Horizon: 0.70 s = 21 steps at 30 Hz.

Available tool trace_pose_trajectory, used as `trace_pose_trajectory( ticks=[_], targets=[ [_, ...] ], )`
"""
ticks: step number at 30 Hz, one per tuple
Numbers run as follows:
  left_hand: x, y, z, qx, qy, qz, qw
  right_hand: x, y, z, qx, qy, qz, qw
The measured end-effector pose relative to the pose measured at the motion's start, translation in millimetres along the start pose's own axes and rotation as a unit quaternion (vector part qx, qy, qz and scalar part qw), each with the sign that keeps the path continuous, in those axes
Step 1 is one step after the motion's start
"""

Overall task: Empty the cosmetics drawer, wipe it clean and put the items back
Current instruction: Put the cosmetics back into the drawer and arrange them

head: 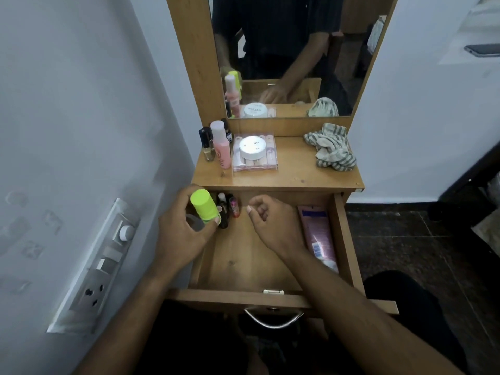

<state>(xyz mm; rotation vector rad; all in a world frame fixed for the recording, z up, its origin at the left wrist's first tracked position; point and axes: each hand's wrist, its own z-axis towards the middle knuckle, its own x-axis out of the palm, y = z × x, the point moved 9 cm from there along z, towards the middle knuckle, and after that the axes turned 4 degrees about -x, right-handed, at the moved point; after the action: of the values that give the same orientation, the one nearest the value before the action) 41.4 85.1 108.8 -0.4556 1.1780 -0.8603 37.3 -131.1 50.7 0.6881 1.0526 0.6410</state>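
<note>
The wooden drawer [243,263] stands pulled out under the dressing table top. My left hand [181,231] grips a lime-green bottle [203,205] above the drawer's far left corner. Small dark and red bottles [228,209] stand in that corner. A pink tube [319,234] lies along the drawer's right wall. My right hand [270,223] hovers over the drawer's middle, fingers loosely curled, holding nothing. On the top sit a pink bottle [221,147], small dark bottles [207,143], a clear case [254,165] with a white jar [253,148] on it, and a striped cloth [331,150].
A mirror [295,55] rises behind the table top. A wall with a switch and socket panel [102,266] is close on the left. The drawer's metal handle [273,319] faces me. A dark tiled floor [405,239] lies to the right.
</note>
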Motion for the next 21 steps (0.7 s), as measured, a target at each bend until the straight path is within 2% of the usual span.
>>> trace_pose_trajectory(
  ticks=[9,13,21],
  targets=[
    [38,27,-2,0.024,0.106,0.111,0.988,-4,-10,0,0.022,-0.016,0.005,1.000],
    [48,38,1,0.021,0.098,0.195,0.976,-5,-3,-2,0.012,-0.009,0.003,1.000],
    [51,45,6,0.009,0.067,0.225,0.972,-5,1,-3,0.008,-0.015,0.017,1.000]
  ],
)
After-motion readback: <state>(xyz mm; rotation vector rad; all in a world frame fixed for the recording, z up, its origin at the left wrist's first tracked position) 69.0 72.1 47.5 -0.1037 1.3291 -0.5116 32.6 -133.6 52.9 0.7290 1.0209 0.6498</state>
